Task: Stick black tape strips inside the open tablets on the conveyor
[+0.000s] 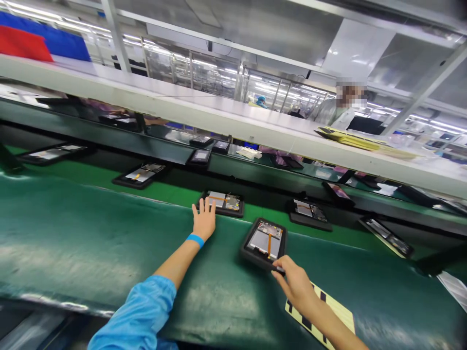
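Observation:
My left hand point(204, 221), with a blue band at the wrist, reaches over the green work surface with its fingers spread. Its fingertips are at the near left edge of an opened tablet in a black tray point(232, 203) on the green belt; whether they touch it I cannot tell. My right hand point(292, 279) grips the near corner of another opened tablet in a black frame point(264, 240), its thumb below. That tablet is tilted over the surface, showing a grey battery and an orange ribbon cable. Under my right forearm lies a pale yellow board with black marks point(341, 311).
Along the green belt point(175, 194) lie more opened tablets, one at the left point(140, 174) and one at the right point(309, 213). A white shelf point(204, 104) crosses above, bearing yellow sheets point(350, 138). Beyond it stands a person point(330, 114).

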Motion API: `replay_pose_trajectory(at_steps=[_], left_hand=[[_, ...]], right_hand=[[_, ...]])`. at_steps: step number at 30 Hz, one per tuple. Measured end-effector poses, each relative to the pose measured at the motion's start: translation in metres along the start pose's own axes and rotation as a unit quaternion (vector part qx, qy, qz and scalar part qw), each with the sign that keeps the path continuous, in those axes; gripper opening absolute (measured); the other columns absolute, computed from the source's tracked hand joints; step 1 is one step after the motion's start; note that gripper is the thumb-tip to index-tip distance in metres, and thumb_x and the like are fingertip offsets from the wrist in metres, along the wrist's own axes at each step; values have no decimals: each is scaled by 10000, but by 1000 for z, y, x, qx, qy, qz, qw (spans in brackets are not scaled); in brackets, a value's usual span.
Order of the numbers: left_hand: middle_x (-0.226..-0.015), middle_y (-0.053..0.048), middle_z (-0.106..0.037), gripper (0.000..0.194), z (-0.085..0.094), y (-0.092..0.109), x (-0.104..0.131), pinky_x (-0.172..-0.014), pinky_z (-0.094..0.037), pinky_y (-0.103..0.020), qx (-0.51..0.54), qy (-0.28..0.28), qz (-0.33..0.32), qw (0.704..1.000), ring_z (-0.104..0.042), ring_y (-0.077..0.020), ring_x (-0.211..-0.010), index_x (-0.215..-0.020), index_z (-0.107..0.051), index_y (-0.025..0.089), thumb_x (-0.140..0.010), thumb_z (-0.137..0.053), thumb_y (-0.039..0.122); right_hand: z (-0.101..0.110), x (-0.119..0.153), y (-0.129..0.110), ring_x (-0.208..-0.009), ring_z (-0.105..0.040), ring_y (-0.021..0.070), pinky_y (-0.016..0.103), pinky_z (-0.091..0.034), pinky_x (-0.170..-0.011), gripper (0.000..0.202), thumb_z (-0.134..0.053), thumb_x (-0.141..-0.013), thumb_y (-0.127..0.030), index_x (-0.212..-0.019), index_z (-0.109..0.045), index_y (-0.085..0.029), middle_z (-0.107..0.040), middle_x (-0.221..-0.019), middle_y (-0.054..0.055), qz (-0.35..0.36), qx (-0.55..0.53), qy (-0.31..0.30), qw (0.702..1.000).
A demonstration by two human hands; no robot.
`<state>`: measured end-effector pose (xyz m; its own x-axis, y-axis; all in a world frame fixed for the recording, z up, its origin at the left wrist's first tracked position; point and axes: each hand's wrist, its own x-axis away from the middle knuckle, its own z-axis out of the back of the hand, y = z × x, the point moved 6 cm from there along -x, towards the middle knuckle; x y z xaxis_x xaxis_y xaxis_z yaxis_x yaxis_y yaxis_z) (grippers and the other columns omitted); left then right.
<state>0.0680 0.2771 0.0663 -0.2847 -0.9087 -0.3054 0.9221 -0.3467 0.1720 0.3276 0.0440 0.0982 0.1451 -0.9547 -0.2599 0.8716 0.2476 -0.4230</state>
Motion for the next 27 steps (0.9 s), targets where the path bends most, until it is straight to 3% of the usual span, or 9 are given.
replay_pose_trajectory(at_steps=[3, 6, 9, 11, 13, 15, 17, 22, 27], left_hand=[[-1631, -226, -323, 587, 8, 9, 10, -1181, -229, -659, 20, 0, -3, 1000, -254, -415, -1520, -1510, -440, 119, -927, -476, 172], [-1495, -166, -530, 470, 9, 10, 38, -1079, -443, -499, 51, -24, -12, 998, -501, -340, -1363, -1414, -553, 168, -957, -499, 261], [-1287, -103, -657, 370, 6, 0, 71, -972, -523, -380, 79, -49, -2, 996, -630, -251, -1178, -1308, -620, 199, -981, -493, 318], [-1217, -81, -667, 349, 5, -11, 91, -953, -532, -341, 93, -57, 15, 994, -648, -220, -1142, -1283, -622, 203, -992, -480, 332], [-1186, -76, -658, 348, 4, -22, 109, -927, -543, -327, 101, -63, 39, 992, -662, -212, -1110, -1276, -616, 196, -996, -463, 337], [-1159, -79, -646, 356, 5, -32, 125, -887, -556, -340, 103, -67, 62, 990, -678, -219, -1046, -1271, -611, 188, -993, -451, 341], [-1153, -91, -628, 375, 8, -41, 143, -867, -564, -362, 103, -59, 84, 989, -678, -235, -1015, -1277, -601, 180, -986, -441, 355], [-1167, -147, -620, 439, 26, -63, 194, -886, -556, -411, 60, 6, 154, 986, -645, -295, -1078, -1293, -577, 151, -979, -410, 409], [-782, -31, -691, 444, 10, -74, 232, -657, -505, -326, 111, -163, 225, 954, -697, -234, -740, -1340, -544, 174, -1003, -386, 416]], right_hand=[[-33, 5, -10, -834, -707, 216, 331, -556, -747, 108, -500, -979, -237, -1039, -590, -231, -669, -966, 51, -4, -12, -38, 999], [-73, 4, -26, -849, -722, 224, 326, -565, -754, 133, -565, -931, -193, -1056, -604, -219, -686, -986, 55, -13, -4, -80, 997], [-114, 4, -58, -902, -730, 240, 323, -570, -786, 226, -643, -890, -176, -1111, -628, -225, -709, -1053, 61, -13, 4, -117, 993], [-138, 6, -89, -953, -725, 250, 319, -569, -807, 324, -705, -870, -210, -1184, -629, -235, -714, -1137, 61, 29, -19, -156, 987], [-154, 11, -123, -982, -714, 243, 306, -564, -814, 416, -744, -873, -300, -1265, -612, -262, -704, -1208, 43, 115, -61, -206, 970], [-159, 13, -146, -967, -707, 222, 283, -555, -797, 431, -741, -892, -385, -1289, -611, -280, -702, -1214, 25, 183, -94, -242, 948], [-155, 9, -152, -961, -700, 206, 265, -544, -787, 356, -702, -927, -398, -1252, -636, -267, -708, -1169, 24, 201, -108, -253, 940], [-130, -9, -126, -1008, -682, 199, 281, -530, -860, 229, -613, -974, -283, -1189, -660, -222, -698, -1129, 66, 153, -132, -221, 954], [-114, -13, -101, -982, -683, 196, 298, -534, -878, 206, -543, -998, -268, -1147, -676, -221, -713, -1072, 68, 124, -171, -183, 960]])
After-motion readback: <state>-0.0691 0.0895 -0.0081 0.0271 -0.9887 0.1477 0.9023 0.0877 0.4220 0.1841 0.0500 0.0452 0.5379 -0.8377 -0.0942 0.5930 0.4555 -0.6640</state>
